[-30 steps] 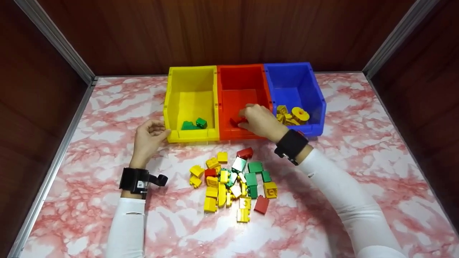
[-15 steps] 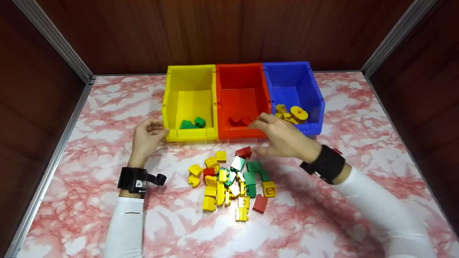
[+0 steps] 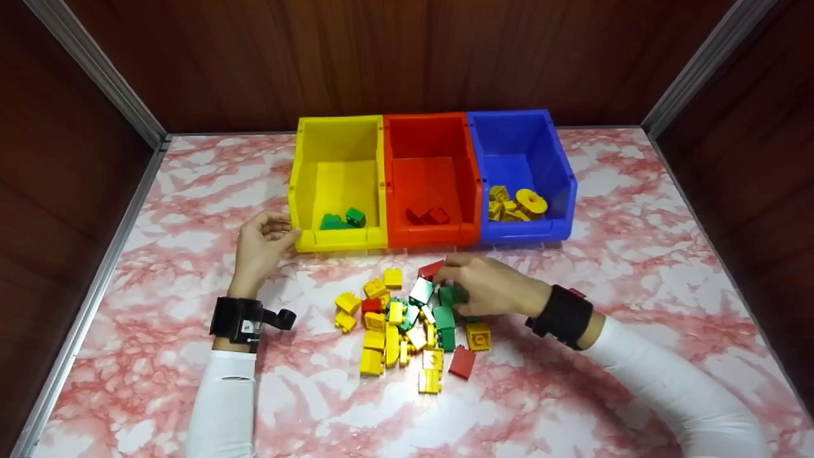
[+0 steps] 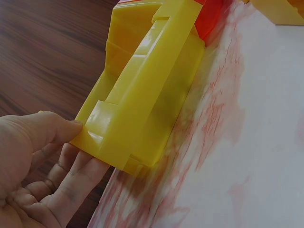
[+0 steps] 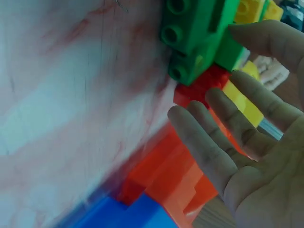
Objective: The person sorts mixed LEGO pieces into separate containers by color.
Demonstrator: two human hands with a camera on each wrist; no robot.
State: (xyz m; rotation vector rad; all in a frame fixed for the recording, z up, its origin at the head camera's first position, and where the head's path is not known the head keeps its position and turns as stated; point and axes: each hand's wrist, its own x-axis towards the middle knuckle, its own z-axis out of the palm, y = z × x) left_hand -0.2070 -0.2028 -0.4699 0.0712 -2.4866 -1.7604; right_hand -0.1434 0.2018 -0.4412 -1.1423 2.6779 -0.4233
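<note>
My left hand [image 3: 261,251] holds the front left corner of the yellow bin [image 3: 340,240]. In the left wrist view its thumb lies on the bin's rim, with the fingers against the side. Over the far right of a brick pile, my right hand [image 3: 499,286] reaches in with its fingertips beside a red toy brick [image 3: 429,270] and a green toy brick [image 3: 448,294]. The right wrist view shows the fingers spread and fairly straight, the thumb near the green bricks [image 5: 190,35], nothing gripped. Part of the green brick is hidden behind the hand.
The red bin [image 3: 432,236], holding a few red bricks, stands between the yellow bin and the blue bin [image 3: 524,231]. Green bricks lie in the yellow bin, yellow pieces in the blue one. Several yellow bricks [image 3: 372,360] and another red brick [image 3: 462,362] lie nearer.
My right hand has let a red brick go in the red bin, drawn back and come down to the brick pile. The left hand stays at the yellow bin's corner.
</note>
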